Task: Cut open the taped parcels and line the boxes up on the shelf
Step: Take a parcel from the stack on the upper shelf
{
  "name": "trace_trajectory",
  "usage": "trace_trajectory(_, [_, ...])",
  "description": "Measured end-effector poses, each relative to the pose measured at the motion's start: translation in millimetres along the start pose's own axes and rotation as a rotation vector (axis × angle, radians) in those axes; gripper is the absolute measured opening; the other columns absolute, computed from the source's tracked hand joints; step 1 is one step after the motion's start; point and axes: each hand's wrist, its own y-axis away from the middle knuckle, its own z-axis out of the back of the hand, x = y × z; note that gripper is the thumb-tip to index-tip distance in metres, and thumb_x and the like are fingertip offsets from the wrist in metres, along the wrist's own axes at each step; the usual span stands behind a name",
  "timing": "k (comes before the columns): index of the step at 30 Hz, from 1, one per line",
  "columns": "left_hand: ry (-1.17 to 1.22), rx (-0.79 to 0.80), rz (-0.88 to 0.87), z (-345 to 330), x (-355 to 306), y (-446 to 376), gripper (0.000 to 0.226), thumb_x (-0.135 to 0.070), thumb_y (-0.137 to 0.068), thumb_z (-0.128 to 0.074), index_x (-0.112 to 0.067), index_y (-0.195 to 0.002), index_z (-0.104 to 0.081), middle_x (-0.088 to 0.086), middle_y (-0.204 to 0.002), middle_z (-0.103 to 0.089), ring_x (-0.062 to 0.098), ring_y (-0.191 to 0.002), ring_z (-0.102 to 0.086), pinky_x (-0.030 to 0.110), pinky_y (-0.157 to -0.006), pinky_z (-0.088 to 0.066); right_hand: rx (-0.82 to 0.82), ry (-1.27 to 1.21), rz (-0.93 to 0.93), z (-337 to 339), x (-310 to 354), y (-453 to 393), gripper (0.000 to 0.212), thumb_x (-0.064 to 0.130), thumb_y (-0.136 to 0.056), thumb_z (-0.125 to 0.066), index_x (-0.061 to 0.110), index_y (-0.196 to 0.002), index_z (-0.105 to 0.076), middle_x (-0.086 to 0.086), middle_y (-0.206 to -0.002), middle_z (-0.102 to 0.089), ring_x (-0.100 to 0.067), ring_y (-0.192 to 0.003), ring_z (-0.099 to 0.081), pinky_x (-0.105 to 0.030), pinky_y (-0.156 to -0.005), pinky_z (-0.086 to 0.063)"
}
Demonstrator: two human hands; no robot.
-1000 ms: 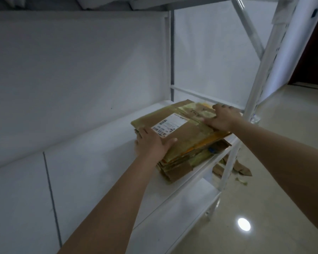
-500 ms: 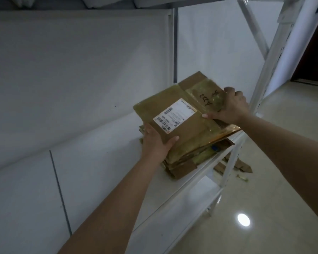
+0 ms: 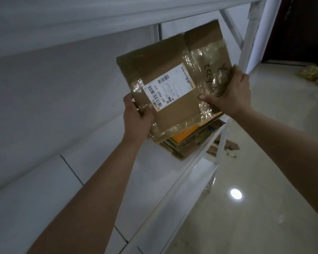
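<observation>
The flattened cardboard box (image 3: 174,85) is held up in the air above the shelf (image 3: 103,173), tilted with its far end raised toward the board overhead. Both hands have it. The left hand (image 3: 136,118) grips the near left corner, thumb on the face beside the white label (image 3: 168,88) and fingers hidden behind the cardboard. The right hand (image 3: 231,96) clasps the right edge, thumb pressed on the shiny tape, its fingers also out of sight round the back. The handwriting under the tape is hard to read.

Under the box, a stack of cardboard (image 3: 189,140) lies at the right end of the shelf; most of it is covered by the raised box, and only its near edges and an orange patch show. Its corner reaches the shelf's front rail. To the left, the shelf surface runs open. Scraps (image 3: 226,145) lie on the floor (image 3: 255,208) past the post.
</observation>
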Motion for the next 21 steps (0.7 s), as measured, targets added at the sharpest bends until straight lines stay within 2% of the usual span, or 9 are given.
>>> trace_trajectory(2, [0.026,-0.032,0.044,12,-2,9,0.038,-0.020,-0.097,-0.058,-0.008,-0.128,-0.040,-0.010,-0.105,-0.058,0.003,-0.095,-0.060,0.026,-0.086,-0.053,0.029,0.008,-0.047,-1,6,24,0.141,0.080,-0.044,-0.070,0.008,-0.152,-0.016,-0.020,-0.146,-0.033,-0.036,-0.137,-0.034,-0.049,-0.113,-0.031])
trace_trajectory(4, [0.036,-0.069,0.123,24,-3,24,0.031,-0.028,-0.101,-0.050,-0.009,-0.123,-0.040,-0.007,-0.105,-0.057,0.010,-0.095,-0.059,0.029,-0.086,-0.051,0.078,0.030,-0.067,-6,11,50,0.141,0.082,-0.045,-0.069,0.009,-0.153,-0.014,-0.019,-0.147,-0.032,-0.036,-0.138,-0.033,-0.053,-0.114,-0.027])
trace_trajectory(6, [-0.008,-0.103,0.160,40,1,40,0.025,-0.029,-0.104,-0.042,-0.011,-0.120,-0.040,-0.007,-0.104,-0.054,0.009,-0.092,-0.056,0.020,-0.077,-0.047,0.132,0.031,-0.076,-11,16,78,0.140,0.083,-0.047,-0.069,0.011,-0.153,-0.012,-0.017,-0.149,-0.031,-0.035,-0.140,-0.030,-0.054,-0.115,-0.024])
trace_trajectory(8, [-0.038,-0.122,0.178,60,5,57,0.021,-0.030,-0.105,-0.038,-0.014,-0.119,-0.040,-0.010,-0.102,-0.053,-0.001,-0.084,-0.053,0.007,-0.064,-0.039,0.206,-0.051,-0.087,-11,21,101,0.140,0.085,-0.048,-0.063,0.010,-0.154,-0.011,-0.016,-0.151,-0.029,-0.034,-0.141,-0.029,-0.055,-0.114,-0.026])
trace_trajectory(11, [-0.047,-0.143,0.186,97,11,87,0.025,-0.030,-0.105,-0.038,-0.013,-0.123,-0.042,-0.016,-0.095,-0.055,-0.007,-0.078,-0.054,0.001,-0.056,-0.041,0.323,-0.234,-0.119,-9,31,130,0.122,0.086,-0.065,-0.053,0.011,-0.154,-0.014,-0.015,-0.154,-0.027,-0.033,-0.142,-0.029,-0.055,-0.114,-0.029])
trace_trajectory(13, [-0.046,-0.147,0.179,123,15,112,0.026,-0.030,-0.105,-0.040,-0.014,-0.124,-0.044,-0.019,-0.093,-0.055,-0.010,-0.079,-0.055,0.002,-0.058,-0.043,0.351,-0.324,-0.140,-9,42,153,0.104,0.080,-0.078,-0.048,0.011,-0.151,-0.024,-0.011,-0.150,-0.038,-0.029,-0.139,-0.036,-0.048,-0.113,-0.032])
trace_trajectory(16, [-0.040,-0.164,0.159,164,17,157,0.029,-0.033,-0.103,-0.043,-0.015,-0.126,-0.047,-0.018,-0.095,-0.059,-0.010,-0.083,-0.058,0.009,-0.070,-0.045,0.346,-0.499,-0.165,-11,63,205,0.079,0.064,-0.089,-0.052,0.014,-0.146,-0.031,0.004,-0.133,-0.049,-0.016,-0.122,-0.048,-0.029,-0.098,-0.037])
trace_trajectory(19, [-0.071,-0.151,0.124,212,15,207,0.029,-0.034,-0.103,-0.046,-0.014,-0.123,-0.049,-0.020,-0.095,-0.059,-0.021,-0.081,-0.056,0.001,-0.067,-0.042,0.332,-0.555,-0.175,-7,80,265,0.077,0.063,-0.089,-0.054,0.015,-0.145,-0.032,0.007,-0.128,-0.050,-0.011,-0.112,-0.048,-0.028,-0.091,-0.038])
trace_trajectory(21, [-0.074,-0.132,0.122,246,13,236,0.033,-0.036,-0.102,-0.047,-0.014,-0.126,-0.048,-0.020,-0.098,-0.060,-0.022,-0.083,-0.056,0.001,-0.069,-0.043,0.369,-0.581,-0.167,-1,97,300,0.080,0.064,-0.087,-0.056,0.016,-0.145,-0.029,0.006,-0.129,-0.049,-0.012,-0.114,-0.049,-0.030,-0.093,-0.041])
